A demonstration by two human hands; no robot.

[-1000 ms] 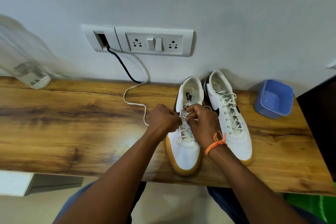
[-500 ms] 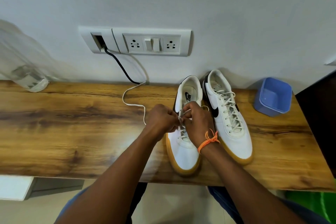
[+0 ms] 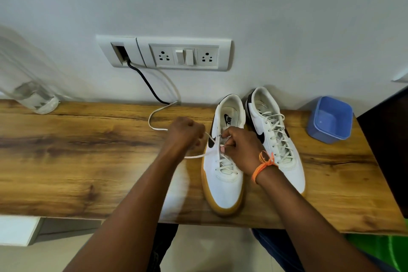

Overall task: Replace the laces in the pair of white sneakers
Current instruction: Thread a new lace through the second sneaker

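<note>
Wooden desk (image 3: 88,161) against grey wall (image 3: 265,6)

The worktop (image 3: 66,161) has lots of bare wood on the left. A glass (image 3: 35,99) stands far back there. A white cord (image 3: 154,125) loops near the middle. The two shoes (image 3: 223,181) sit close together. A blue tub (image 3: 330,119) blocks the right.
</note>
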